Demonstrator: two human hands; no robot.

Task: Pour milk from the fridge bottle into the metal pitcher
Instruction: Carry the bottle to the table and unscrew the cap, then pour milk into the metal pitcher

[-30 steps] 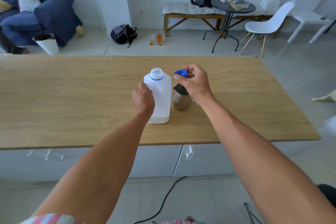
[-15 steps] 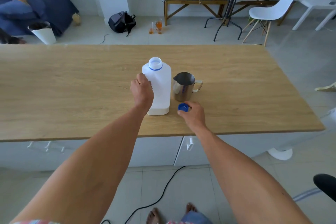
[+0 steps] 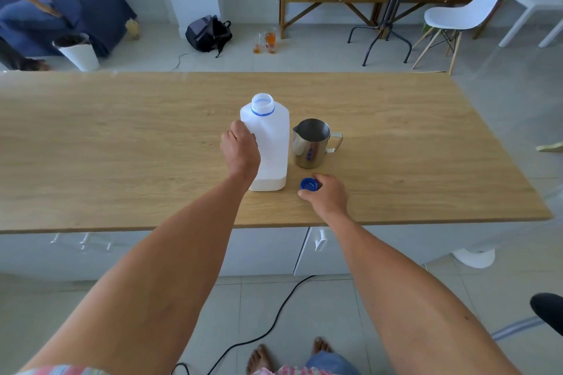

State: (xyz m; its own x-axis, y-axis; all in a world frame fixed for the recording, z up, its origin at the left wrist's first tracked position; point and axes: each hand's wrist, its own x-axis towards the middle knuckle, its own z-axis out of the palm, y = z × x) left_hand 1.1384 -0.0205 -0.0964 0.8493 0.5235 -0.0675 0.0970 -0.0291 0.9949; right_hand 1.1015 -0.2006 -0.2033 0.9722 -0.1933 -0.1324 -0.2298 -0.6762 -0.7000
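Milk bottle (image 3: 269, 143) stands uncapped on the wooden surface (image 3: 122, 143), my left hand (image 3: 240, 151) wrapped around its side. Just right of it sits the metal pitcher (image 3: 310, 143). My right hand (image 3: 327, 196) pinches the blue cap (image 3: 309, 184) resting on the surface.

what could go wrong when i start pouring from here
The bottle stands open and nearly touches the pitcher, so tipping it toward the pitcher could knock the pitcher over. Only the left hand holds the wide bottle, from one side, so it may slip once lifted. The cap lies at the right hand near the table edge and could roll off.
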